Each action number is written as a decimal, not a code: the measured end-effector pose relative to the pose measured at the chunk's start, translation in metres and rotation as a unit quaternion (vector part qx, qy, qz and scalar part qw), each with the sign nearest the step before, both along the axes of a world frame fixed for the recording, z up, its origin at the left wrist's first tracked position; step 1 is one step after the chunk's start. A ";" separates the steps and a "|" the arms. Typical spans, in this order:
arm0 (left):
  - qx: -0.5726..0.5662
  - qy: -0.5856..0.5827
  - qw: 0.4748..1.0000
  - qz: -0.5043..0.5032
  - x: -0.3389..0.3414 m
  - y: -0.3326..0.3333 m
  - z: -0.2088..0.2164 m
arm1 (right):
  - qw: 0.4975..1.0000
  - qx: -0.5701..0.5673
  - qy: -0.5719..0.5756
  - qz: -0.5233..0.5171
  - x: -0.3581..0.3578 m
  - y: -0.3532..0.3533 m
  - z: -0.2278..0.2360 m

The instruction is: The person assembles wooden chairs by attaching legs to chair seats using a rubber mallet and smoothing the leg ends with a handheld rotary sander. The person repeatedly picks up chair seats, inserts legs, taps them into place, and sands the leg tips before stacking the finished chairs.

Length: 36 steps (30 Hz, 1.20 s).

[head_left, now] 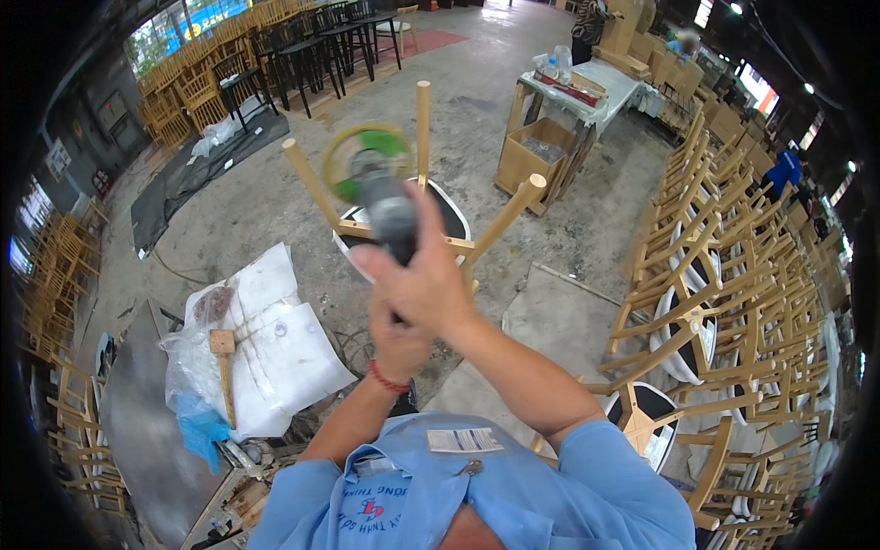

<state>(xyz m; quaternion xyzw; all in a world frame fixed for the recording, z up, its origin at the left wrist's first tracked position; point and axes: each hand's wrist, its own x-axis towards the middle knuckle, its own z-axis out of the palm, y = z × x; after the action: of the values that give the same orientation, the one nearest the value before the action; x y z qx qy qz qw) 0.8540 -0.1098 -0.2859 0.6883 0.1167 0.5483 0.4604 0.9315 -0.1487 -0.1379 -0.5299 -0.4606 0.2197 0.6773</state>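
Wooden upturned chair [417,206] under sanding: right hand [423,284] and left hand [396,341] both clamp the angle grinder [376,188]. Next pass likely needs a steady disc angle on the leg.

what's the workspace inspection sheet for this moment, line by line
surface: concrete floor, dusty and stained
job's things: angle grinder raised over an upturned wooden chair, legs up
clutter: mallet on white sheets, blue plastic bag
grippers: right hand and left hand both grip the grinder
cables: thin cord on the floor
surroundings: stacked wooden chairs, cardboard box, dark tables
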 end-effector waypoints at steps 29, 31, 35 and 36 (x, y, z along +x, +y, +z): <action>-0.126 0.183 0.974 -0.046 0.031 0.083 -0.065 | 0.742 -0.463 -0.480 0.072 0.081 0.047 0.036; -0.198 0.224 0.953 -0.052 0.031 0.084 -0.065 | 0.731 -0.465 -0.499 0.013 0.096 0.052 0.040; -0.176 0.241 0.953 -0.046 0.032 0.085 -0.063 | 0.745 -0.487 -0.455 -0.016 0.112 0.045 0.054; -0.167 0.239 0.956 -0.036 0.032 0.085 -0.066 | 0.753 -0.479 -0.451 0.012 0.107 0.045 0.055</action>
<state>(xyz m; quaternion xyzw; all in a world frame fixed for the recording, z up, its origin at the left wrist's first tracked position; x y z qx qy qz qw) 0.8858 -0.0251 -0.3519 0.7164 0.2886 0.3233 0.5468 1.0382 -0.1040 -0.0833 -0.8169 -0.5535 0.1556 0.0453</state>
